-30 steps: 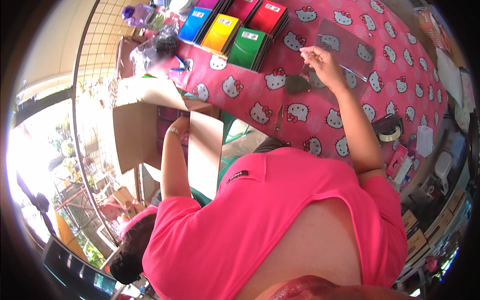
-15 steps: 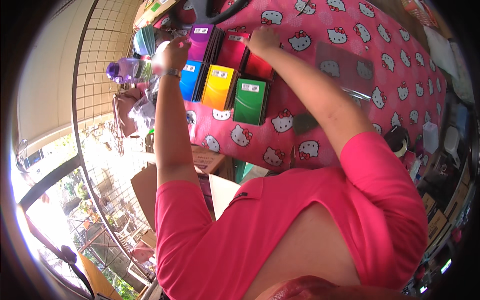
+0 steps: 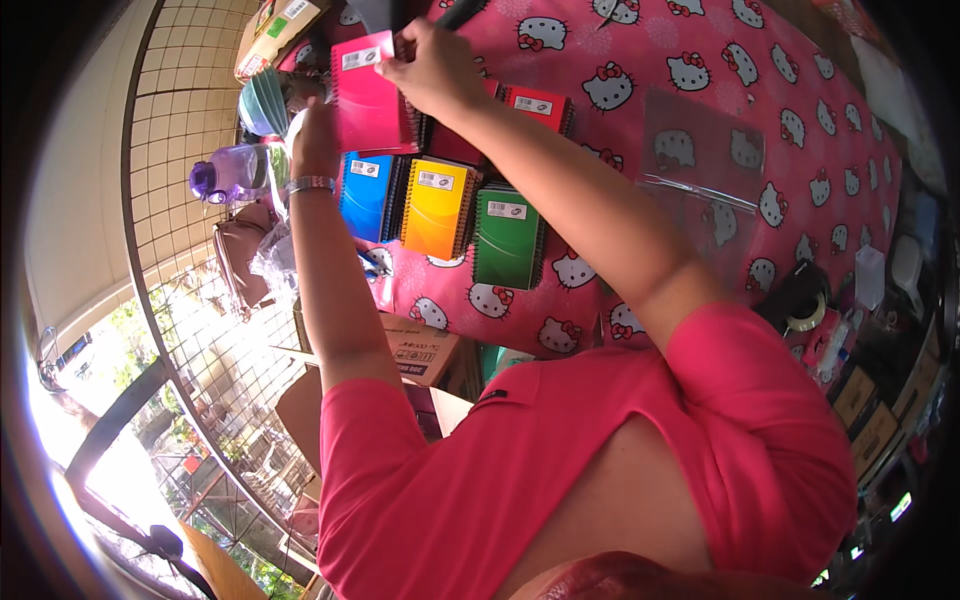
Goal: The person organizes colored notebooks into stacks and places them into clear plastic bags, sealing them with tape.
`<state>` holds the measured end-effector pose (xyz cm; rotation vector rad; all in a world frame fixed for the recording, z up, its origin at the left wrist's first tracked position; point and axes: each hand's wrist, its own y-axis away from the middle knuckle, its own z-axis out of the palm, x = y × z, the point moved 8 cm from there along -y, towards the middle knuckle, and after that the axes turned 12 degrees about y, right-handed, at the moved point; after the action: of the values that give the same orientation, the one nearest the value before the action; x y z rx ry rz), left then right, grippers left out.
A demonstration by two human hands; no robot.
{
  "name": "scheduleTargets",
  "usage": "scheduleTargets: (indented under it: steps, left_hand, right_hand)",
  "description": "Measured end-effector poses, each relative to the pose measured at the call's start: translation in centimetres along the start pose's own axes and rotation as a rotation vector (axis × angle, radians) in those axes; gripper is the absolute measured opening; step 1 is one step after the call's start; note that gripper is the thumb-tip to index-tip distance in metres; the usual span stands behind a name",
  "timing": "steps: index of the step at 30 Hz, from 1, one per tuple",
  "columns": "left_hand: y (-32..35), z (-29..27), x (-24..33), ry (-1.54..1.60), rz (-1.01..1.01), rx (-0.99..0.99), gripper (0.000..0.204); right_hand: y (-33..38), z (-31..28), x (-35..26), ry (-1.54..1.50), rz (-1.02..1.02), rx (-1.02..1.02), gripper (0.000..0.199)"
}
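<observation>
My right hand [image 3: 432, 72] grips the upper right corner of a pink spiral notebook [image 3: 366, 108], thumb on its cover. The notebook lies over the spot of the purple stack, which it hides. My left hand [image 3: 316, 145] is at the notebook's left spiral edge, its fingers partly hidden; whether it grips cannot be made out. Below are stacks of spiral notebooks: blue [image 3: 368, 205], yellow [image 3: 436, 212] and green [image 3: 508, 245]. A red notebook stack [image 3: 540, 108] lies right of my right wrist, and a dark red one [image 3: 455, 146] is partly covered by my forearm.
A pink cat-print cloth [image 3: 590, 180] covers the table. Left of the notebooks are a purple bottle [image 3: 235, 172], a teal ribbed item [image 3: 263, 102] and a brown bag [image 3: 240, 255]. A clear plastic sleeve [image 3: 700, 150] lies right; a tape roll [image 3: 806, 312] is near the right edge.
My right hand has moved left from the red stacks, bringing the pink notebook over the purple stack. My left hand has shifted slightly left and down. The view has shifted a little.
</observation>
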<state>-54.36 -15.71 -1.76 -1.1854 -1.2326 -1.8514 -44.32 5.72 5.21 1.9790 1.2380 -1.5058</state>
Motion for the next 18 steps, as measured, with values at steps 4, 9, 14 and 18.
scheduleTargets:
  steps: [4,9,14,18]
  left_hand:
    - [-0.9,-2.3,-1.5,-0.101,-0.164,0.13,0.043]
    - [-1.4,-1.0,-2.1,-0.347,0.082,0.08,0.029]
    - [3.8,-1.6,1.9,0.098,0.087,-0.013,0.027]
    - [14.9,6.5,4.5,0.323,0.082,0.06,0.028]
  right_hand:
    - [3.8,4.6,3.4,0.21,0.169,0.088,0.063]
    - [6.1,6.0,2.6,0.159,0.515,0.043,0.062]
    - [5.1,3.7,-4.3,-0.218,0.23,-0.135,0.06]
    - [6.2,-2.4,-4.9,-0.563,0.029,-0.572,0.077]
